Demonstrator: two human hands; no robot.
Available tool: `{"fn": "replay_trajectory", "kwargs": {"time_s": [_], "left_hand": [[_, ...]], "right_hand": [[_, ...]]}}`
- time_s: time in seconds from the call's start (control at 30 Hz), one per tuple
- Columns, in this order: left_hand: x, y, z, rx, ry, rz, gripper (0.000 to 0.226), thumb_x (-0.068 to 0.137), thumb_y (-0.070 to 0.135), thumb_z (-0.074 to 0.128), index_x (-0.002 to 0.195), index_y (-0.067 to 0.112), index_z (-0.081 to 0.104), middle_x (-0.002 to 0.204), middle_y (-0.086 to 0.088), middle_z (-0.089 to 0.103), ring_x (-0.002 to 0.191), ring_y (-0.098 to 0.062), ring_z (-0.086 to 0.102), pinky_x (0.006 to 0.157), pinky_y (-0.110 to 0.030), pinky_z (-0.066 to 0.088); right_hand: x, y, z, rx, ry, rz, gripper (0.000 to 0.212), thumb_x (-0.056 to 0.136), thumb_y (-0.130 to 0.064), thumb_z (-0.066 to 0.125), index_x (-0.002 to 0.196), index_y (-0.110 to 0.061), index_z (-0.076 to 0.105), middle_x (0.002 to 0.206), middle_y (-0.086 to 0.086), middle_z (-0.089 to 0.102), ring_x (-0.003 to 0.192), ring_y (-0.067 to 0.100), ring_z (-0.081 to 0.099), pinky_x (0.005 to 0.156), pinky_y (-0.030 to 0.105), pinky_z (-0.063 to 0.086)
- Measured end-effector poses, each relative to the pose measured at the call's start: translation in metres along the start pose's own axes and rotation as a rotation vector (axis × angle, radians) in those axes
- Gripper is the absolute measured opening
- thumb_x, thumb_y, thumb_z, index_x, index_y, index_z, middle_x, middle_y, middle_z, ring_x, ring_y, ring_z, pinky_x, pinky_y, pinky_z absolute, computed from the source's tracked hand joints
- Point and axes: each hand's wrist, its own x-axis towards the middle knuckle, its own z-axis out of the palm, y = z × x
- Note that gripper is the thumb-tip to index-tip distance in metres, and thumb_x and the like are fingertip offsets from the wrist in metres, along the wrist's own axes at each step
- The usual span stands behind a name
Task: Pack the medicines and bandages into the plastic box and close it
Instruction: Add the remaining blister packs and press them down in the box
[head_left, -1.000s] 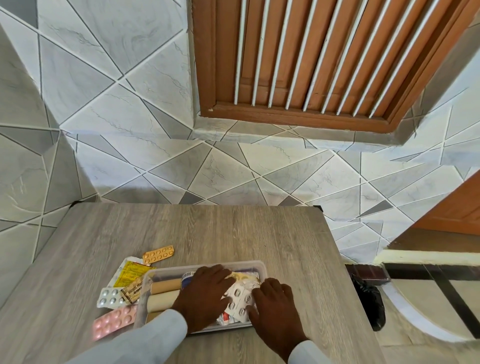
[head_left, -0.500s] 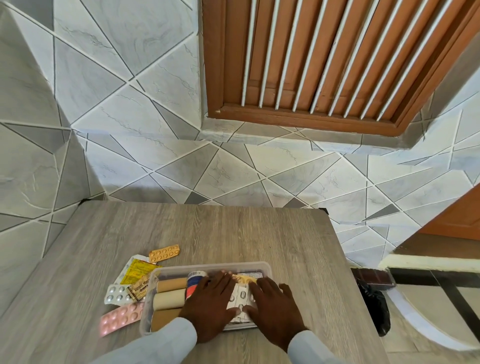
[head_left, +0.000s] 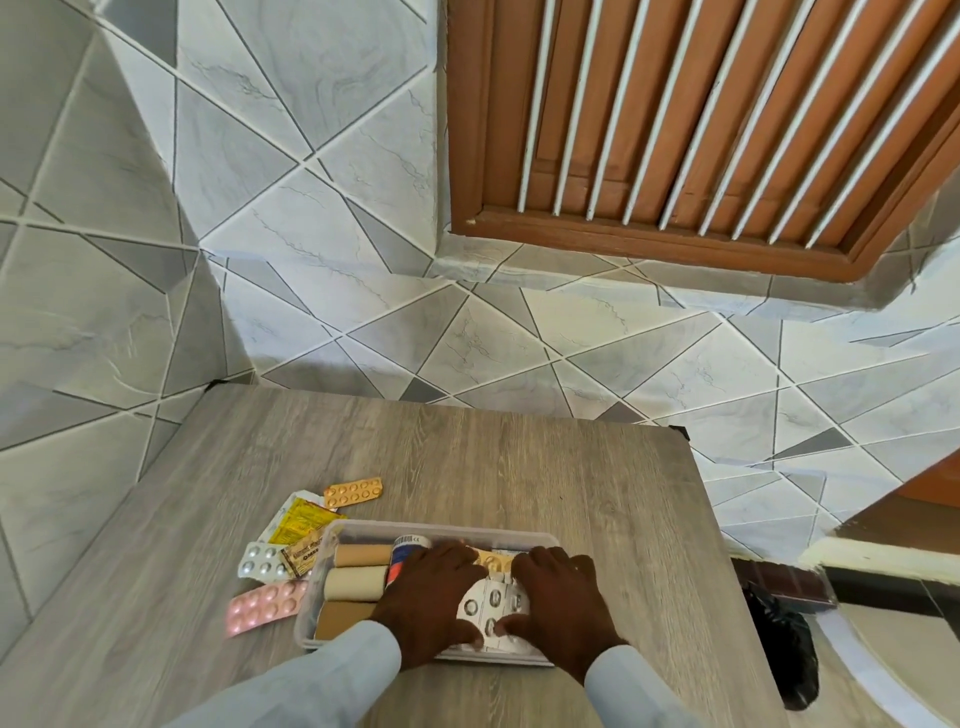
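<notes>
We press both hands down inside the clear plastic box (head_left: 332, 540) near the front edge of the wooden table (head_left: 519, 467). Our left hand (head_left: 431, 597) and right hand (head_left: 561, 603) lie flat with fingers spread, pinning silver blister strips (head_left: 491, 603) against the box's contents; neither grips anything. In the box's left end sit three tan bandage rolls (head_left: 356, 582), with a blue-and-red tube (head_left: 402, 553) beside them. The box has no lid on. Just left of it on the table lie a pink blister pack (head_left: 262, 608), a silver blister pack (head_left: 257, 561) and yellow sachets (head_left: 301, 525); farther back, an orange blister pack (head_left: 353, 491). Beyond the table rise a grey tiled wall (head_left: 311, 208) and a brown louvred window (head_left: 701, 114).
</notes>
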Motion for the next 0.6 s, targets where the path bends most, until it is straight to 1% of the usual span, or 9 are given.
{"fn": "replay_trajectory", "kwargs": {"time_s": [0.1, 0.23, 0.27, 0.3, 0.37, 0.4, 0.47, 0.53, 0.6], "left_hand": [[-0.001, 0.0, -0.003, 0.046, 0.077, 0.039, 0.063, 0.074, 0.061, 0.057, 0.131, 0.035, 0.048, 0.146, 0.009, 0.038, 0.141, -0.017, 0.023, 0.115, -0.04, 0.014], [-0.008, -0.004, 0.001, 0.021, 0.122, 0.029, 0.065, 0.077, 0.067, 0.04, 0.132, 0.035, 0.048, 0.15, 0.009, 0.036, 0.144, -0.016, 0.016, 0.117, -0.041, 0.004], [-0.012, -0.005, 0.0, 0.015, 0.157, 0.033, 0.065, 0.076, 0.067, 0.036, 0.13, 0.034, 0.051, 0.147, 0.009, 0.04, 0.143, -0.016, 0.022, 0.117, -0.04, 0.008], [-0.013, -0.007, -0.001, 0.037, 0.238, 0.055, 0.062, 0.076, 0.066, 0.036, 0.124, 0.033, 0.057, 0.139, 0.008, 0.05, 0.138, -0.016, 0.033, 0.115, -0.038, 0.016], [-0.015, -0.016, -0.001, 0.039, 0.364, 0.064, 0.045, 0.079, 0.059, 0.043, 0.107, 0.032, 0.065, 0.115, 0.009, 0.065, 0.118, -0.016, 0.052, 0.1, -0.034, 0.033], [-0.016, -0.023, -0.002, -0.008, 0.404, 0.042, 0.037, 0.081, 0.054, 0.045, 0.103, 0.032, 0.065, 0.109, 0.009, 0.065, 0.112, -0.016, 0.054, 0.094, -0.034, 0.037], [-0.021, -0.047, -0.007, -0.112, 0.529, -0.055, 0.032, 0.083, 0.047, 0.046, 0.103, 0.03, 0.064, 0.106, 0.005, 0.064, 0.108, -0.015, 0.051, 0.091, -0.032, 0.034], [-0.03, -0.083, -0.013, -0.224, 0.678, -0.188, 0.033, 0.082, 0.044, 0.047, 0.104, 0.027, 0.064, 0.105, 0.0, 0.066, 0.106, -0.015, 0.048, 0.093, -0.032, 0.032], [-0.042, -0.126, -0.023, -0.311, 0.713, -0.362, 0.04, 0.08, 0.046, 0.045, 0.108, 0.024, 0.064, 0.108, -0.003, 0.065, 0.107, -0.022, 0.052, 0.096, -0.037, 0.036]], "right_hand": [[0.001, 0.003, -0.005, 0.036, 0.005, -0.04, 0.065, 0.077, -0.064, 0.056, 0.13, -0.031, 0.043, 0.135, -0.005, 0.05, 0.128, 0.021, 0.04, 0.108, 0.045, 0.024], [0.003, 0.004, -0.007, -0.02, -0.042, -0.076, 0.068, 0.075, -0.068, 0.055, 0.131, -0.031, 0.044, 0.135, -0.003, 0.046, 0.128, 0.023, 0.037, 0.108, 0.045, 0.025], [0.004, 0.004, -0.007, -0.026, -0.043, -0.078, 0.068, 0.074, -0.07, 0.053, 0.13, -0.031, 0.046, 0.134, -0.003, 0.047, 0.126, 0.023, 0.038, 0.107, 0.045, 0.026], [0.005, 0.003, -0.009, -0.027, -0.024, -0.078, 0.068, 0.074, -0.072, 0.05, 0.128, -0.032, 0.048, 0.132, -0.003, 0.048, 0.124, 0.023, 0.04, 0.105, 0.045, 0.028], [0.01, 0.001, -0.014, -0.029, 0.062, -0.079, 0.064, 0.075, -0.073, 0.039, 0.122, -0.033, 0.053, 0.123, -0.004, 0.055, 0.116, 0.022, 0.046, 0.098, 0.043, 0.033], [0.014, -0.001, -0.016, -0.025, 0.116, -0.081, 0.062, 0.076, -0.072, 0.035, 0.118, -0.033, 0.056, 0.118, -0.004, 0.058, 0.111, 0.022, 0.05, 0.094, 0.043, 0.036], [0.025, -0.011, -0.02, 0.013, 0.202, -0.085, 0.054, 0.081, -0.068, 0.036, 0.113, -0.032, 0.06, 0.11, -0.005, 0.062, 0.104, 0.022, 0.056, 0.088, 0.041, 0.039], [0.04, -0.03, -0.027, 0.064, 0.204, -0.089, 0.046, 0.085, -0.059, 0.043, 0.116, -0.029, 0.059, 0.112, -0.005, 0.061, 0.106, 0.021, 0.055, 0.09, 0.039, 0.039], [0.059, -0.056, -0.034, 0.099, 0.179, -0.094, 0.041, 0.088, -0.052, 0.047, 0.121, -0.029, 0.055, 0.118, -0.004, 0.059, 0.112, 0.021, 0.052, 0.094, 0.038, 0.037]]}}
